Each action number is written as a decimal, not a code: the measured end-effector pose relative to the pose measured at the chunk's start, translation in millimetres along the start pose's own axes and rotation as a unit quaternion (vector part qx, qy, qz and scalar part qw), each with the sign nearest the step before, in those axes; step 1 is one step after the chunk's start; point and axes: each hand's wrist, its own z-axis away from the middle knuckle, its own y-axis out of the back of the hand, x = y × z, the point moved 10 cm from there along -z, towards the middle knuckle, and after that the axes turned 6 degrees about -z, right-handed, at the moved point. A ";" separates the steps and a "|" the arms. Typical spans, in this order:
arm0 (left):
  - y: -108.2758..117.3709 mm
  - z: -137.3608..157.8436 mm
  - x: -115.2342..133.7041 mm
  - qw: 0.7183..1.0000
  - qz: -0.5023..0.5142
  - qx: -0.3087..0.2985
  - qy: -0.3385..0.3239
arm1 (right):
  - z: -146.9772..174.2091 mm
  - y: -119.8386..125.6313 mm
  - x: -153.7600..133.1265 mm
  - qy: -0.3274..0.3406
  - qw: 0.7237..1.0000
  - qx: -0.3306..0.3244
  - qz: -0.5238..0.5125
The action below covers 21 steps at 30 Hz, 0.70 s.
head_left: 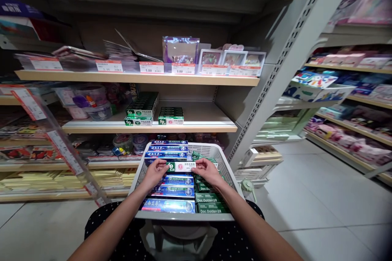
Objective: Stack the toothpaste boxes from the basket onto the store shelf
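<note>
Between my two hands is a slim green-and-white toothpaste box (184, 166), held level over a basket. My left hand (157, 172) pinches its left end, and my right hand (208, 171) grips its right end. Beneath it, the grey plastic basket (227, 168) holds blue toothpaste boxes (171, 205) on the left and dark green boxes marked Doc.Golden (211, 209) on the right. Ahead, on the shelf board (202, 119), stand a taller stack of green-and-white boxes (142, 108) and a shorter stack (170, 116).
Clear plastic tubs (94, 100) sit left of the stacks. The shelf above (137, 76) carries flat packets and small cases behind price tags. A slotted metal upright (275, 77) rises at the right. A small stool (180, 232) stands under the basket, between my knees.
</note>
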 end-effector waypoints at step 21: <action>55.3 -86.7 139.9 0.945 -0.094 0.175 -0.258 | -100.8 -45.5 -142.8 0.254 0.959 0.081 0.098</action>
